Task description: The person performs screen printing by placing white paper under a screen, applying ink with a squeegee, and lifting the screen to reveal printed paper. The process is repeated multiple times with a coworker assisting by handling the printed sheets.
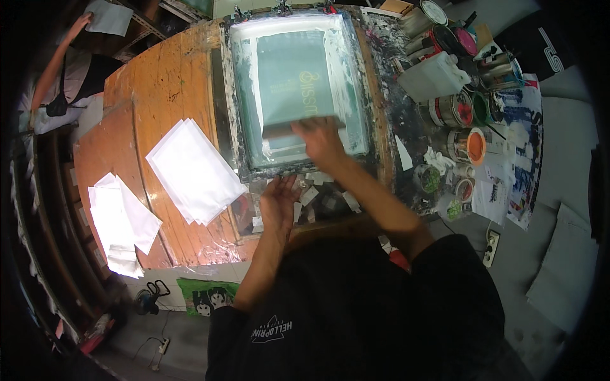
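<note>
A framed printing screen (295,76) lies before me, its green mesh showing a yellowish design and white ink smeared round the edges. My right hand (322,143) is closed on a squeegee (279,130), a long brown bar held across the near part of the mesh; it is slightly blurred by motion. Palm up, my left hand (279,198) is at the near edge of the frame, fingers curled up against its underside, the tips partly hidden. Hinge clamps (283,9) grip the screen's far edge.
White paper sheets (194,171) lie left of the screen, with another loose pile (121,222) farther left. Ink cans (467,146) and a translucent jerrycan (433,77) crowd the right side. At the far left, another person's hand (82,20) holds a pale sheet (109,18).
</note>
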